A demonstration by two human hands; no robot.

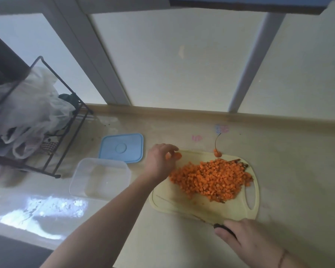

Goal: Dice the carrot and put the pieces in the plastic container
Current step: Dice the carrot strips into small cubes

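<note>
Item: diced carrot (209, 179) — heap on cutting board (201, 206), mid-counter (298, 171); dicing looks done bar scraps.
L. hand (160, 163): fingers curled, pinching a carrot piece (177, 156) at board's far-left corner.
R. hand (246, 238): fingers lie over a dark knife handle (223, 228) at board's near edge; grip firmness — can't tell.
Container (101, 177): clear, empty, just left of board, touching or nearly so; blue lid (122, 147) behind it.
Key relation: container lies left of heap, L. hand between the two, so nearer; pieces must travel leftward off the board's left edge.
Misc.: carrot tip (217, 153) at far edge.
</note>
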